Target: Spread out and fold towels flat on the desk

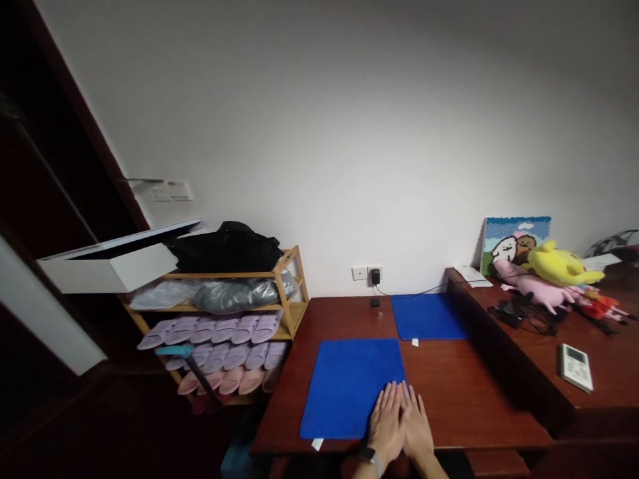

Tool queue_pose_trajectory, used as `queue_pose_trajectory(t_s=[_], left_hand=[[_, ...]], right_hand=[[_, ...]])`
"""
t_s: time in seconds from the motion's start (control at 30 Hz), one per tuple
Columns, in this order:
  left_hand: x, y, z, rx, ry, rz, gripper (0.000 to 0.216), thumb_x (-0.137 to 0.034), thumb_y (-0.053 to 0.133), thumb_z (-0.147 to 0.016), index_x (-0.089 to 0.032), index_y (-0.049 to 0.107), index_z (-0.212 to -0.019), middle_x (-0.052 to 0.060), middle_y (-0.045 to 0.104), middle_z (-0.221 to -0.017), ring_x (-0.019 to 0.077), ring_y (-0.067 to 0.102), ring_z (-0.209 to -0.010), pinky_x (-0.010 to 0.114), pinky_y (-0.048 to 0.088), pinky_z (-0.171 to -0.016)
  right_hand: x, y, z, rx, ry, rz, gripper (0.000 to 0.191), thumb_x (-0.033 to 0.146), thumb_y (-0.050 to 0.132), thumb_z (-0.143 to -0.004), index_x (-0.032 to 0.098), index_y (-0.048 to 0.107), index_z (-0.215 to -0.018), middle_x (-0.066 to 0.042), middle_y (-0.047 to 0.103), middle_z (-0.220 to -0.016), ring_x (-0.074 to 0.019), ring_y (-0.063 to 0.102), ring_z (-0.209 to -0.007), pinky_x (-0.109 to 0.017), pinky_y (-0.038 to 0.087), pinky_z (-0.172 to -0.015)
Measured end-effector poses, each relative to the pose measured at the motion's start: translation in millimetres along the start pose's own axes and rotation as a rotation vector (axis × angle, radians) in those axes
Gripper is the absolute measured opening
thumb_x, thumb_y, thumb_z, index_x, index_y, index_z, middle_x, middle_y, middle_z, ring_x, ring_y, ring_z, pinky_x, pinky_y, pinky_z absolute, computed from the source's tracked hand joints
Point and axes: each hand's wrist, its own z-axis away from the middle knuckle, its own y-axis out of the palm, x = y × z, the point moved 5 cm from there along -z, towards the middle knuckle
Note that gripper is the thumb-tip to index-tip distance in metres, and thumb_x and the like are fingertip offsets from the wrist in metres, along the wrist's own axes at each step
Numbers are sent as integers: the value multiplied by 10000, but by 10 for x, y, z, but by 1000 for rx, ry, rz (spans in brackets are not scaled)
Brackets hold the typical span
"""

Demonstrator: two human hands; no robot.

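Observation:
A blue cloth [349, 382] lies flat on the near part of the dark wooden table [459, 392]. My left hand [387, 422] rests flat on the cloth's near right corner, fingers stretched out. Beside it lies my right hand [417, 429], flat and open too, partly on the cloth's right edge and partly on the wood. The two hands touch side by side. A watch shows on my left wrist. A second blue cloth [426, 316] lies further back on the table, close to the wall.
A raised wooden ledge [599, 352] at right holds plush toys [554, 276], a picture, cables and a white remote [576, 367]. At left stands a wooden shoe rack [234, 326] with several slippers, bags and a white box. A wall socket has a plug in it.

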Motion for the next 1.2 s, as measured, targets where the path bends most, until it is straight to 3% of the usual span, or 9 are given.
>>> queue_pose_trajectory(t_s=[0.13, 0.33, 0.43, 0.6, 0.77, 0.9, 1.0, 1.2], left_hand=[[305, 3, 170, 14, -49, -26, 616, -509, 186, -1061, -246, 89, -1609, 19, 169, -1675, 233, 193, -1547, 463, 231, -1278], [1320, -373, 783, -5, -282, -133, 687, -592, 224, -1037, -215, 172, -1609, 52, 213, -1664, 256, 208, -1538, 513, 235, -1268], [1714, -561, 1077, -34, -359, -154, 708, -608, 244, -1028, -205, 195, -1609, 55, 213, -1664, 250, 212, -1535, 512, 239, -1265], [1917, -617, 1346, -111, -398, -150, 715, -596, 284, -1023, -170, 265, -1597, 71, 246, -1659, 246, 228, -1528, 480, 268, -1259], [1933, -567, 1385, -224, -382, -149, 685, -551, 324, -1024, -170, 288, -1593, 80, 303, -1645, 271, 299, -1509, 484, 344, -1229], [1792, -630, 1255, -316, -293, -154, 657, -505, 378, -1027, -264, 199, -1612, 33, 300, -1655, 269, 318, -1505, 500, 360, -1221], [1418, -619, 964, -241, -172, -118, 626, -483, 368, -1043, -306, 174, -1612, 10, 284, -1663, 250, 313, -1510, 477, 368, -1220], [263, -300, 23, -6, 106, 18, 625, -508, 271, -1060, -267, 138, -1621, 7, 218, -1683, 207, 228, -1542, 421, 275, -1266]], right_hand=[[-24, 19, -21, -27, 5, -32, 624, 407, 193, -1008, 176, 267, -1584, -25, 163, -1667, -256, 120, -1555, -491, 117, -1267], [-54, 53, -47, -46, 62, -66, 673, 464, 155, -1014, 120, 211, -1590, -28, 176, -1668, -243, 118, -1557, -461, 110, -1274], [-47, 68, -41, -53, 58, -67, 671, 459, 160, -1011, 128, 222, -1591, -31, 177, -1670, -242, 126, -1556, -462, 109, -1273], [-52, 73, -47, -42, 59, -52, 680, 468, 165, -1005, 127, 241, -1587, -36, 201, -1664, -249, 156, -1550, -473, 129, -1270], [-120, 46, -39, -60, 82, -65, 693, 495, 130, -1008, 132, 220, -1592, -23, 194, -1665, -231, 164, -1547, -443, 168, -1267], [-129, 84, 24, -86, 55, -69, 680, 485, 156, -1013, 129, 244, -1586, -25, 203, -1659, -230, 174, -1543, -439, 175, -1270], [-113, 146, 52, -92, 33, -53, 670, 476, 185, -1014, 123, 278, -1576, -37, 212, -1654, -243, 177, -1542, -452, 164, -1274], [-128, 190, 49, -73, -6, -33, 619, 373, 243, -1003, 141, 272, -1577, -39, 175, -1660, -241, 139, -1549, -472, 138, -1277]])
